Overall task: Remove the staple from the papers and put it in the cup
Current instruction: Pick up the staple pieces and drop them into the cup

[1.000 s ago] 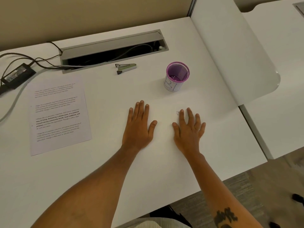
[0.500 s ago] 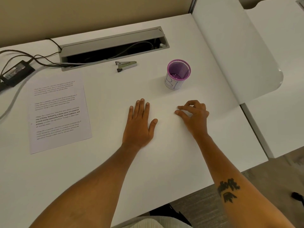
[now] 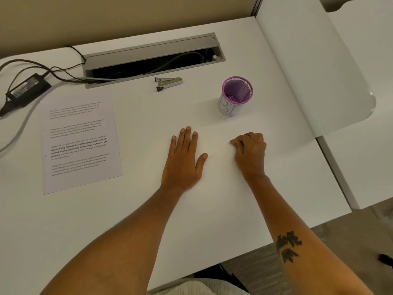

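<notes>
My left hand (image 3: pixel 183 160) lies flat and empty on the desk (image 3: pixel 212 220), while my right hand (image 3: pixel 251 152), near the purple cup (image 3: pixel 236 96), curls closed with fingertips pinched, what they hold too small to tell.

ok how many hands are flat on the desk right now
1. The left hand lies flat, fingers spread, mid-desk. The right hand, nearer the cup, is curled with fingertips pinched; whether it holds anything is hidden.
</notes>
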{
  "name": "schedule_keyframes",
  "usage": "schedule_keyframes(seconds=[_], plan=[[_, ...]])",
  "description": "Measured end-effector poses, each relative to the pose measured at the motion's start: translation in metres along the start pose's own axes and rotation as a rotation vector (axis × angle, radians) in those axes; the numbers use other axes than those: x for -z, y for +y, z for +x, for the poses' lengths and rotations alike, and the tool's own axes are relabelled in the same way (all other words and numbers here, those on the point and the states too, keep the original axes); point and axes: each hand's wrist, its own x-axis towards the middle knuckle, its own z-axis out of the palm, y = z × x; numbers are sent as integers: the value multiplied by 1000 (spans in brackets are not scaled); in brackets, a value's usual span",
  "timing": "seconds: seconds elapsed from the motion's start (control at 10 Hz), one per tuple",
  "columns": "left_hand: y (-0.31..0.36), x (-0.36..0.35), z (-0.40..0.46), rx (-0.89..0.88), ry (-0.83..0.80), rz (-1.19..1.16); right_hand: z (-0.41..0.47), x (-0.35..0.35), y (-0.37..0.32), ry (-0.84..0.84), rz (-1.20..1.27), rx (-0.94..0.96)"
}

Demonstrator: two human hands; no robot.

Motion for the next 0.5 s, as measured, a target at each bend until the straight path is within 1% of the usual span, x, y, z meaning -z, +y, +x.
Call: schedule_keyframes(seconds=[0.1, 0.2, 0.3, 0.4, 0.5], plan=[[0, 0, 0, 1, -4, 7, 4, 1, 0, -55, -53, 16], [0, 1, 0, 3, -8, 15, 8, 6, -3, -143, -37, -6], [1, 1, 0, 3, -8, 11, 13, 16, -7, -182, 63, -106], [1, 1, -1, 6, -14, 9, 21, 34, -15, -156, 185, -263], [1, 2, -1, 4, -13, 7, 29, 46, -20, -132, 288, -365]])
